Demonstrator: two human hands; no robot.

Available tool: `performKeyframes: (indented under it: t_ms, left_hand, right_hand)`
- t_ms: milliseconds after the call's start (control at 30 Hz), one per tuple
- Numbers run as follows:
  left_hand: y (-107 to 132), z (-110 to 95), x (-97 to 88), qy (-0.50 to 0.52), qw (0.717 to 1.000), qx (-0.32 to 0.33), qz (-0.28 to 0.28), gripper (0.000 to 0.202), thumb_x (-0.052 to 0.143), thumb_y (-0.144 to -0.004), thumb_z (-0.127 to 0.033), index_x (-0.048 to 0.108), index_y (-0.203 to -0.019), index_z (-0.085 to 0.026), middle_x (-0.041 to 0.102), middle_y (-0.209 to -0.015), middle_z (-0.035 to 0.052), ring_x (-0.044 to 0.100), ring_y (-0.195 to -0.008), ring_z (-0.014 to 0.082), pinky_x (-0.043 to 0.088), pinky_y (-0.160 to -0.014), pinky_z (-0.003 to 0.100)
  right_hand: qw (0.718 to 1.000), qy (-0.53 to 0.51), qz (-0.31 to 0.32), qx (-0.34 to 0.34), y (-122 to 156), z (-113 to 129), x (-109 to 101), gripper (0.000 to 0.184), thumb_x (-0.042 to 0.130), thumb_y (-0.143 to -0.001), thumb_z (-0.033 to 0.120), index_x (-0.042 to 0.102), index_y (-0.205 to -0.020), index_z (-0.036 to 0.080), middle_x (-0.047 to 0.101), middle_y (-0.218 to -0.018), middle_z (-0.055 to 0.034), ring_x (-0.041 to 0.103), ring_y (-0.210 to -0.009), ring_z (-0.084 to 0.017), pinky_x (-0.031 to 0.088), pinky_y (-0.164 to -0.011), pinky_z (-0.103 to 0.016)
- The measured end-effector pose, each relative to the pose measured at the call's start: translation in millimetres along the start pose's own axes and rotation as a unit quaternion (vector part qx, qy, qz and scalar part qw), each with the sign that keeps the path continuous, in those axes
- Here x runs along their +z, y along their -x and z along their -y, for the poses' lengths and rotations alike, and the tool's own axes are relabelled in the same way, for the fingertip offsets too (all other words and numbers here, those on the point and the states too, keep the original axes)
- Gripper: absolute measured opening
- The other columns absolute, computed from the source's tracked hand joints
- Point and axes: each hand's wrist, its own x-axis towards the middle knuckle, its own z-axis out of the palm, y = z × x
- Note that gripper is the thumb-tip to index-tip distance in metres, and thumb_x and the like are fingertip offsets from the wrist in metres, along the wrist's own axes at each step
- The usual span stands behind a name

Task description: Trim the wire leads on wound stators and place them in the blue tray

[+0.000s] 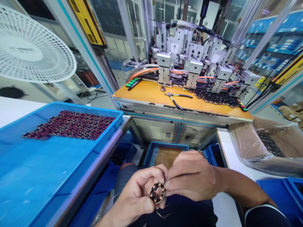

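A small ring-shaped motor stator [157,193] with copper windings is held low in the middle of the view, over my lap. My left hand [139,192] grips it between thumb and fingers, its round face turned up toward me. From the right, my right hand [193,176] has its thumb and fingertips pinched together against the stator's right rim. What lies between those fingertips is partly hidden. Thin lead wires [163,216] trail from below the stator.
On the left, a blue tray [59,157] holds many dark-and-red stators. Ahead, an orange bench [142,91] carries pliers [178,97], one single stator [163,88], a row of dark stators [215,97] and a machine [191,63]. A lined carton [248,142] stands right, a fan [35,47] left.
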Motion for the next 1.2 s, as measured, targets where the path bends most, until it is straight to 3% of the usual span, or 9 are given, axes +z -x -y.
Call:
performKeyframes:
  t_ms: [100, 300, 400, 500, 767, 867, 1000, 1100, 1200]
  left_hand:
    - [-2.9, -1.9, -3.2, -0.056, 0.997, 0.043, 0.015, 0.03, 0.087, -0.07, -0.034, 0.076, -0.096, -0.025, 0.059, -0.094, 0.0005, 0.061, -0.063, 0.0065, 0.049, -0.057, 0.016]
    - [-4.1, -6.0, 2.9, -0.21, 0.96, 0.178, -0.041, 0.027, 0.085, -0.072, -0.025, 0.08, -0.098, -0.031, 0.068, -0.096, 0.0054, 0.064, -0.078, 0.0139, 0.051, -0.062, 0.019]
    - [-1.1, -5.5, 6.5, -0.208, 0.963, 0.127, -0.118, 0.046, 0.09, -0.063, -0.039, 0.078, -0.106, -0.027, 0.071, -0.093, 0.0065, 0.066, -0.083, 0.0196, 0.054, -0.071, 0.026]
    - [2.0, -7.4, 10.5, -0.23, 0.96, 0.048, -0.154, 0.051, 0.087, -0.061, -0.054, 0.077, -0.097, -0.021, 0.07, -0.078, 0.0036, 0.063, -0.072, 0.0164, 0.052, -0.068, 0.024]
    - [6.2, -2.9, 16.2, -0.242, 0.943, 0.052, -0.222, 0.025, 0.084, -0.073, -0.039, 0.075, -0.091, -0.024, 0.07, -0.07, -0.0008, 0.067, -0.061, 0.0147, 0.055, -0.062, 0.023]
    - [4.8, -0.3, 8.9, -0.218, 0.954, 0.071, -0.195, 0.018, 0.081, -0.077, -0.031, 0.075, -0.092, -0.024, 0.072, -0.081, 0.0012, 0.069, -0.064, 0.0148, 0.056, -0.063, 0.024]
    - [-2.2, -2.7, -2.3, -0.179, 0.971, 0.141, -0.077, 0.022, 0.081, -0.076, -0.022, 0.075, -0.097, -0.026, 0.069, -0.11, 0.005, 0.07, -0.076, 0.0153, 0.058, -0.072, 0.028]
    - [-7.4, -3.7, -4.5, -0.151, 0.973, 0.172, -0.027, 0.02, 0.088, -0.068, -0.025, 0.074, -0.081, -0.019, 0.07, -0.106, 0.0061, 0.069, -0.085, 0.0163, 0.056, -0.079, 0.028]
    - [-11.6, -2.2, -4.5, -0.065, 0.981, 0.181, 0.008, 0.031, 0.091, -0.064, -0.026, 0.062, -0.067, -0.016, 0.074, -0.093, 0.006, 0.072, -0.098, 0.0244, 0.054, -0.088, 0.037]
  right_hand:
    - [0.999, -0.013, -0.031, 0.037, 3.3, 6.2, 4.0, 0.015, 0.057, -0.098, 0.018, 0.067, -0.088, 0.011, 0.07, -0.077, -0.0063, 0.064, -0.07, -0.011, 0.05, -0.064, -0.023]
    - [0.988, -0.01, -0.093, 0.121, 15.4, 17.8, 18.5, 0.012, 0.053, -0.099, 0.019, 0.061, -0.091, 0.014, 0.065, -0.076, -0.0036, 0.063, -0.07, -0.01, 0.051, -0.066, -0.019]
    - [0.986, 0.015, -0.117, 0.116, 20.1, 18.2, 22.0, 0.012, 0.052, -0.099, 0.02, 0.06, -0.091, 0.015, 0.065, -0.076, -0.0037, 0.062, -0.069, -0.01, 0.052, -0.066, -0.021]
    - [0.986, 0.03, -0.121, 0.113, 21.7, 17.0, 21.0, 0.015, 0.051, -0.1, 0.02, 0.059, -0.088, 0.015, 0.064, -0.074, -0.0036, 0.062, -0.066, -0.01, 0.052, -0.064, -0.021]
    - [0.98, 0.069, -0.131, 0.133, 23.5, 17.5, 24.9, 0.012, 0.053, -0.095, 0.015, 0.06, -0.086, 0.015, 0.065, -0.071, -0.0028, 0.062, -0.063, -0.011, 0.051, -0.061, -0.022]
    - [0.975, 0.083, -0.141, 0.149, 25.0, 18.4, 26.9, 0.01, 0.054, -0.092, 0.012, 0.061, -0.086, 0.015, 0.065, -0.072, -0.0036, 0.062, -0.063, -0.011, 0.052, -0.062, -0.022]
    - [0.967, 0.097, -0.13, 0.195, 24.2, 19.7, 24.2, 0.011, 0.055, -0.091, 0.01, 0.062, -0.085, 0.016, 0.065, -0.072, -0.003, 0.061, -0.062, -0.011, 0.052, -0.062, -0.023]
    - [0.967, 0.084, -0.101, 0.218, 21.5, 21.8, 18.0, 0.013, 0.055, -0.089, 0.007, 0.062, -0.084, 0.017, 0.064, -0.07, -0.0022, 0.062, -0.062, -0.011, 0.053, -0.06, -0.022]
    - [0.98, 0.067, -0.044, 0.184, 19.5, 22.0, 10.5, 0.014, 0.056, -0.087, 0.004, 0.062, -0.088, 0.017, 0.064, -0.07, -0.0021, 0.063, -0.061, -0.012, 0.056, -0.059, -0.023]
